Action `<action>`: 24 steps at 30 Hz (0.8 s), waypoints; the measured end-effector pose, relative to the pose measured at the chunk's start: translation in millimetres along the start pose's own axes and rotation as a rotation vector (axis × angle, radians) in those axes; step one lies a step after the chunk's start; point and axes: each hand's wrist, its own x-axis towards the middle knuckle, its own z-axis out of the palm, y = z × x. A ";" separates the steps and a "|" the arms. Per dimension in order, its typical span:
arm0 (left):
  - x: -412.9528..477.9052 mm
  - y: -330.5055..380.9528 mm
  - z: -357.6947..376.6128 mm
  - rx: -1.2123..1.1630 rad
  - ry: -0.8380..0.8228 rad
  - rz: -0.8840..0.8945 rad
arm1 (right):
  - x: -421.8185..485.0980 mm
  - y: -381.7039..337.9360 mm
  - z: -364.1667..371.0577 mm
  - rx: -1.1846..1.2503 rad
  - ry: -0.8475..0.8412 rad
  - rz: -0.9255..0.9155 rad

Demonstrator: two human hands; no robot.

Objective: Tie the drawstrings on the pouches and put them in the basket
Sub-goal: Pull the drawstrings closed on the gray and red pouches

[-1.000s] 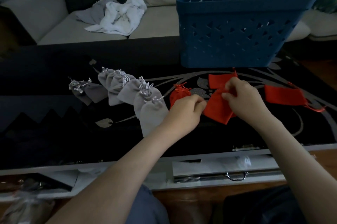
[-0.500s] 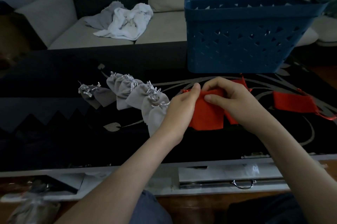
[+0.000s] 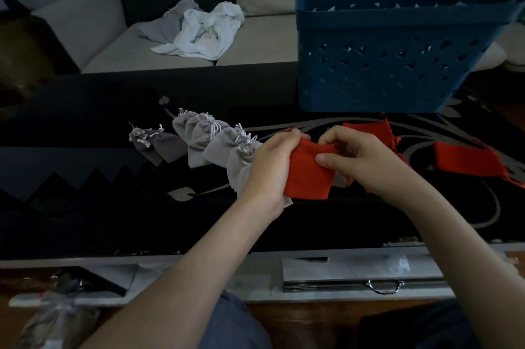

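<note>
Both hands hold one red pouch just above the black table. My left hand pinches its top left corner, and my right hand pinches the top right, with the thumb across the cloth. Another red pouch lies flat at the right, and one more red pouch shows behind my right hand. Several grey pouches with tied silver strings lie in a row to the left. The blue basket stands at the back right; its inside is hidden.
The black glass table has a silver floral pattern. Behind it a sofa carries a heap of white and grey cloth. Below the table's front edge is a drawer handle.
The hands have lifted the red pouch off the table and drawn it toward me. Both now pinch its top edge. The camera view has shifted slightly.
</note>
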 end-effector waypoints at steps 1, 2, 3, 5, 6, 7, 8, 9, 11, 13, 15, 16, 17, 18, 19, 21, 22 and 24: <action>-0.3 0.8 0.1 -0.022 0.016 0.010 | 0.1 0.7 -0.4 -0.013 -0.008 -0.003; -0.4 1.6 0.1 -0.046 0.037 0.027 | -0.1 1.1 -1.0 -0.023 -0.015 -0.004; -0.7 3.2 0.3 -0.071 0.058 0.045 | -0.3 1.2 -1.5 -0.028 -0.020 -0.004; -1.6 6.1 -0.2 -0.124 0.092 0.067 | -0.3 1.4 -2.9 -0.021 -0.027 0.009; -1.8 7.1 -0.9 -0.140 0.096 0.068 | -0.4 1.4 -3.7 -0.002 -0.031 0.024; -1.9 7.6 -1.8 -0.146 0.094 0.068 | -0.5 1.5 -4.3 0.026 -0.034 0.039; -2.1 7.9 -2.5 -0.148 0.090 0.069 | -0.6 1.6 -4.8 0.056 -0.037 0.051; -2.4 8.1 -2.9 -0.155 0.088 0.068 | -0.4 1.6 -4.9 0.083 -0.035 0.064; -3.2 8.9 -3.1 -0.173 0.089 0.056 | -0.3 1.0 -3.7 0.122 -0.019 0.084; -3.5 10.2 -3.2 -0.203 0.089 0.040 | 0.6 0.7 -1.7 0.137 0.010 0.078; -2.3 10.9 -4.6 -0.244 0.092 0.036 | 2.2 2.0 -0.6 0.132 0.045 0.046; -1.6 11.0 -5.7 -0.248 0.098 0.038 | 3.1 3.0 -0.7 0.127 0.062 0.032; -0.6 10.6 -6.6 -0.242 0.107 0.040 | 3.8 4.2 -0.7 0.123 0.077 0.027; -0.2 10.2 -7.4 -0.233 0.117 0.041 | 4.4 5.2 -0.5 0.126 0.089 0.029; 0.0 10.0 -7.6 -0.224 0.127 0.041 | 5.0 5.7 0.1 0.137 0.103 0.035; -0.4 9.8 -7.6 -0.213 0.142 0.040 | 5.6 6.2 0.9 0.168 0.134 0.055; -0.5 9.6 -7.8 -0.209 0.149 0.042 | 6.0 6.1 1.5 0.182 0.153 0.067; -0.2 9.1 -9.0 -0.186 0.161 0.049 | 7.3 7.4 1.9 0.197 0.194 0.102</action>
